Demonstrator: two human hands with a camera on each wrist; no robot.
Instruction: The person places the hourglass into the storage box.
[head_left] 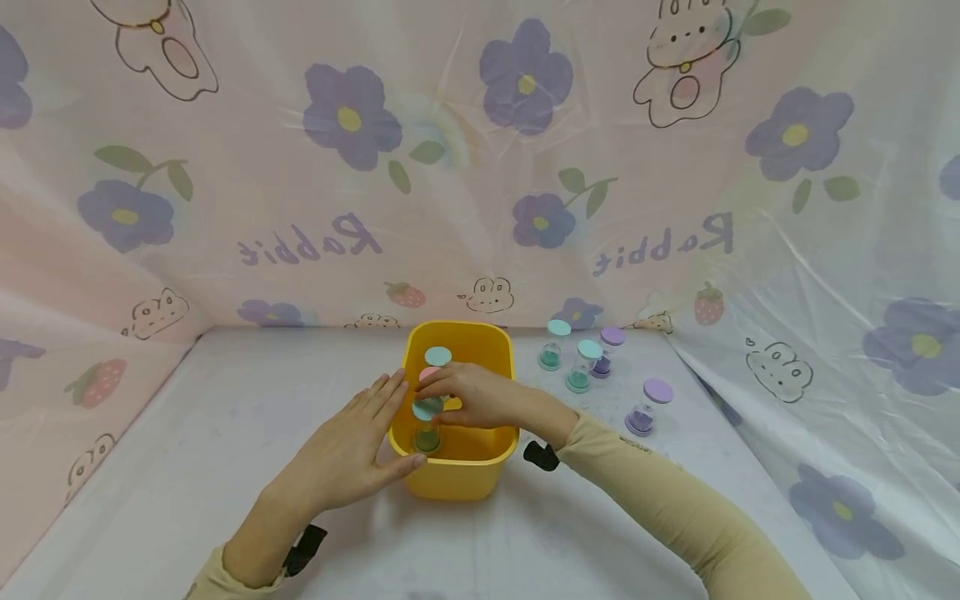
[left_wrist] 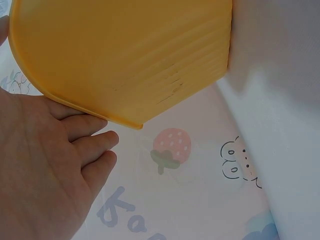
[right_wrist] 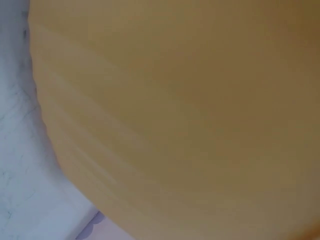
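A yellow bin point(head_left: 453, 479) stands on the table. In it are a sand timer with a teal cap point(head_left: 438, 357), one with a pink cap, partly hidden by fingers, and a nearer teal-capped sand timer point(head_left: 427, 439) with greenish sand. My right hand point(head_left: 480, 398) reaches over the bin's right rim and pinches the nearer teal timer near its top. Along the left rim rests my left hand point(head_left: 348, 450), fingers straight; in the left wrist view that hand point(left_wrist: 55, 150) touches the rim from outside. The right wrist view shows mostly the bin's outer wall point(right_wrist: 165, 120).
Right of the bin stand two teal sand timers point(head_left: 550, 358) point(head_left: 578, 379), a purple sand timer point(head_left: 602, 365) behind them, and another purple sand timer point(head_left: 640, 421) nearer me. A patterned curtain point(head_left: 450, 183) encloses the table's back and sides.
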